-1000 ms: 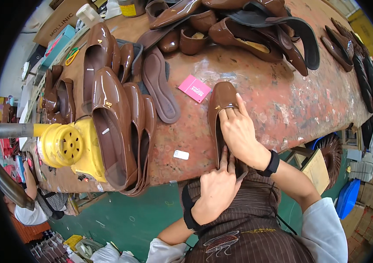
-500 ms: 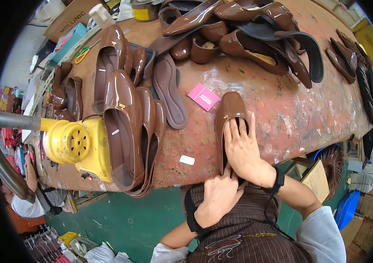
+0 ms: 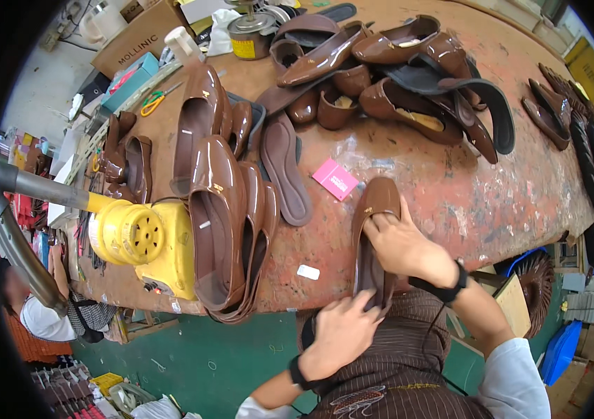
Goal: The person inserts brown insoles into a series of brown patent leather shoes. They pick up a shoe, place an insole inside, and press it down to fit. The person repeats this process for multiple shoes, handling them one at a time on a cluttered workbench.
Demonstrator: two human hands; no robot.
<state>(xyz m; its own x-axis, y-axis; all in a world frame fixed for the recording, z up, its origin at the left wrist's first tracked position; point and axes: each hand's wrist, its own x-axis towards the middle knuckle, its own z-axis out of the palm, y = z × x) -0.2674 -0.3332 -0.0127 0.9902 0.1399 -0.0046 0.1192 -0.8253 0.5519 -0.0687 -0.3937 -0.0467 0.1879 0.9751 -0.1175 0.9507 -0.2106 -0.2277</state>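
A glossy brown flat shoe (image 3: 384,192) rests at the table's near edge, toe pointing away and heel over the edge. My right hand (image 3: 409,244) grips its front part, with several fingers curled into the opening and one finger along the outer right side. My left hand (image 3: 342,328) is at the heel, slightly blurred, fingers stretched out toward the heel rim and nothing visible in its palm. A brown insole lining shows inside the shoe between the hands. Just left of it lie a small white tag (image 3: 308,272) and a pink card (image 3: 335,179).
Stacked brown shoes (image 3: 220,209) and a loose insole (image 3: 285,171) stand to the left, beside a yellow machine (image 3: 164,241). A heap of shoes and dark soles (image 3: 409,105) fills the far side. Orange-handled scissors (image 3: 152,105), a can (image 3: 249,45) and more shoes (image 3: 548,115) lie farther out.
My right fingers have drawn back from deep in the toe and curled at the opening. My left hand has loosened from the heel and moved slightly down. The view has tilted, shifting things lower.
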